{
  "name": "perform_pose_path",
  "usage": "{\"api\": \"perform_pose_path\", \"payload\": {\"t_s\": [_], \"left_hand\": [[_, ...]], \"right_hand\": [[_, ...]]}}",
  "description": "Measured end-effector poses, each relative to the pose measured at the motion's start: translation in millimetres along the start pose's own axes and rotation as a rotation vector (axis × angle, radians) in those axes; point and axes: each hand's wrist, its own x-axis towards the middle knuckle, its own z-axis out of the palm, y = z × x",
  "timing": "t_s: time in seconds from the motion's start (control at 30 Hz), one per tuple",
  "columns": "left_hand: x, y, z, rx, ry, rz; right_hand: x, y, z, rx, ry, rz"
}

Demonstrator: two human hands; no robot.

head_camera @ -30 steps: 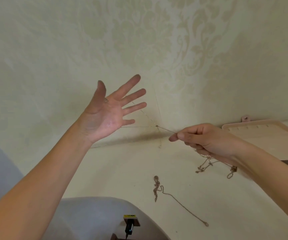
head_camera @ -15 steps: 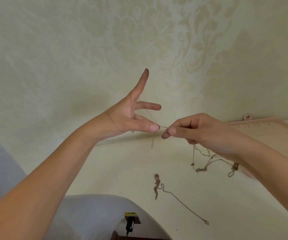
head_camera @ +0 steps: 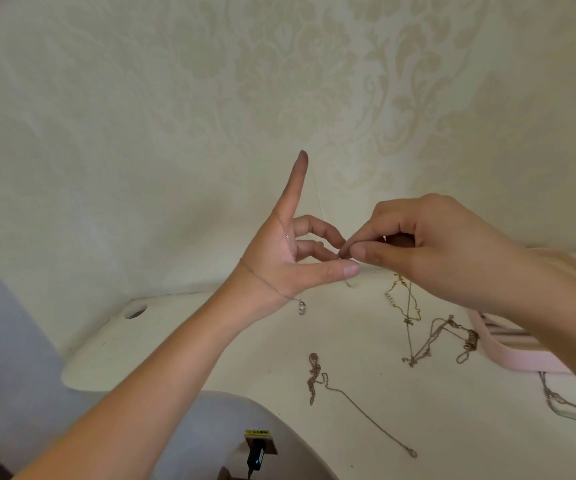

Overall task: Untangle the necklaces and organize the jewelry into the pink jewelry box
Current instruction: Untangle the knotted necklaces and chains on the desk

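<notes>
Right hand (head_camera: 428, 251) with necklace (head_camera: 269, 285) now against left hand (head_camera: 276, 261)

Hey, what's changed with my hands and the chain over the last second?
The left hand turned from a spread palm to index finger up, thumb out. The right hand, pinching the thin chain, moved left until its fingertips meet that thumb. The chain now crosses the left wrist. The loose necklace and the pink jewelry box stayed put.
</notes>
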Motion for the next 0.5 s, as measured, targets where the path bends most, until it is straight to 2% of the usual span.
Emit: {"api": "perform_pose_path", "payload": {"t_s": [0.23, 0.5], "left_hand": [[0.9, 0.6, 5.1, 0.002, 0.087, 0.056], [-2.5, 8.6, 3.8, 0.027, 0.084, 0.023]], "right_hand": [[-1.9, -5.3, -5.9, -0.036, 0.036, -0.024], [-2.3, -4.6, -8.7, -0.022, 0.051, -0.008]]}}
